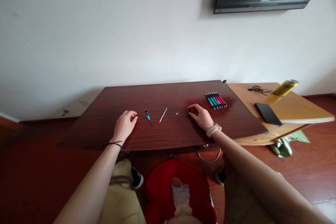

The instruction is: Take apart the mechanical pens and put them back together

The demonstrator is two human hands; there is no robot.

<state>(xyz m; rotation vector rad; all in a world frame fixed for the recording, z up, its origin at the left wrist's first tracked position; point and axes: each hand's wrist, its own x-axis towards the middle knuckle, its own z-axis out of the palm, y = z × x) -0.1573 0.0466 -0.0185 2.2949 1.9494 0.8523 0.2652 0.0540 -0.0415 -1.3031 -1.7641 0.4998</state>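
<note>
My left hand rests on the dark table, fingers loosely curled with a small gap at the thumb and nothing visible between them. Just right of it lies a short blue-and-black pen barrel. A thin white pen refill lies slantwise farther right. Beside the refill are a tiny spring-like part and a small pale piece. My right hand has its thumb and index finger closed on a small black pen part, low at the tabletop; the fingers partly hide it.
Several blue and red pens lie in a row at the table's right. A lighter wooden table adjoins it, bearing a black phone, a black cable and a yellow can. Below is a red stool seat.
</note>
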